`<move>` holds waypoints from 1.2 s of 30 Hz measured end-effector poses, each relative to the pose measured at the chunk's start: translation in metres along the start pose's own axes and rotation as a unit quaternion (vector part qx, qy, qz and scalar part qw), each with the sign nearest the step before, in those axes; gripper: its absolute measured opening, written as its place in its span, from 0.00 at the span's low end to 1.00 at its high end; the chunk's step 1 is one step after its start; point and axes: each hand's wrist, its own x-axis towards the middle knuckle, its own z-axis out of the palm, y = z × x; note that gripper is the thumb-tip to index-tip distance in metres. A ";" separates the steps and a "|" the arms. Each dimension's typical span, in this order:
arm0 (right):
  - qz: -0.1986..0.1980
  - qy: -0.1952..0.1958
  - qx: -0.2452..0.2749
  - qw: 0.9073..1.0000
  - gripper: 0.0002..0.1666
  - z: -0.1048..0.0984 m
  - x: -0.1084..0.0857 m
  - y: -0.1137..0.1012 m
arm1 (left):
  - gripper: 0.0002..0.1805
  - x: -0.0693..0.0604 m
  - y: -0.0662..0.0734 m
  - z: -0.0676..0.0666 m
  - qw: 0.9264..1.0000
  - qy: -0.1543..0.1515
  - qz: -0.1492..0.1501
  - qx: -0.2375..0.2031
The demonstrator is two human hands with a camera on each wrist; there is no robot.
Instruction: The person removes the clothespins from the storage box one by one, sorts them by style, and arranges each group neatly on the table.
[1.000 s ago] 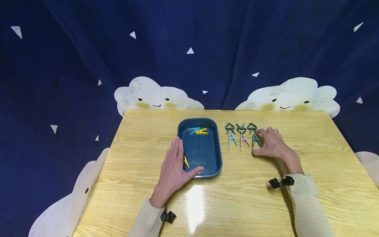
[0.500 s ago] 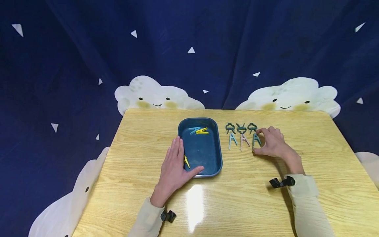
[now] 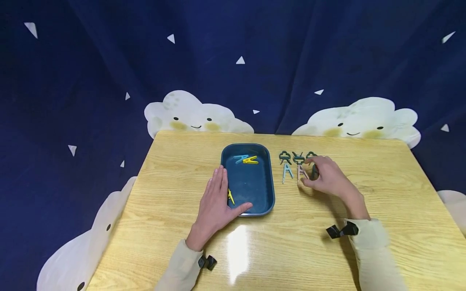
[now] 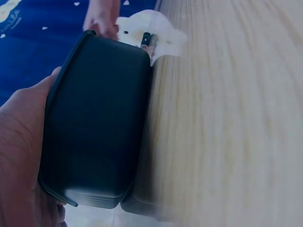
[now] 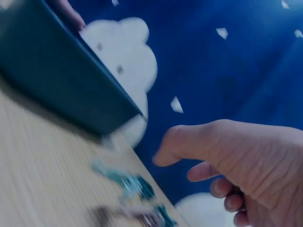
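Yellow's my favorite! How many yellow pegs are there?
2 in the tray: a far peg and a near peg beside the left hand, which partly covers it and might hide more.

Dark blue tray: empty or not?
Not empty: the dark blue tray holds a light blue clothespin and a yellow clothespin near its far end, plus another partly hidden yellow clothespin by the left hand.

the left hand (image 3: pixel 214 202) lay with its fingers (image 3: pixel 219 178) straight and side by side; its thumb (image 3: pixel 242 209) spread out to their right, its wrist (image 3: pixel 197 237) behind them. the right hand (image 3: pixel 329 178) arched, forefinger (image 3: pixel 313 160) and thumb (image 5: pixel 180 144) bent forward with a gap between their tips, the other fingers (image 5: pixel 220 187) curled loosely. its wrist (image 3: pixel 357 205) sat behind and right of the fingertips.
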 end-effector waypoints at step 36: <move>-0.171 -0.114 -0.023 0.978 0.15 0.104 0.032 -0.163 | 0.73 0.002 -0.002 -0.001 1.000 -0.024 0.006 0.006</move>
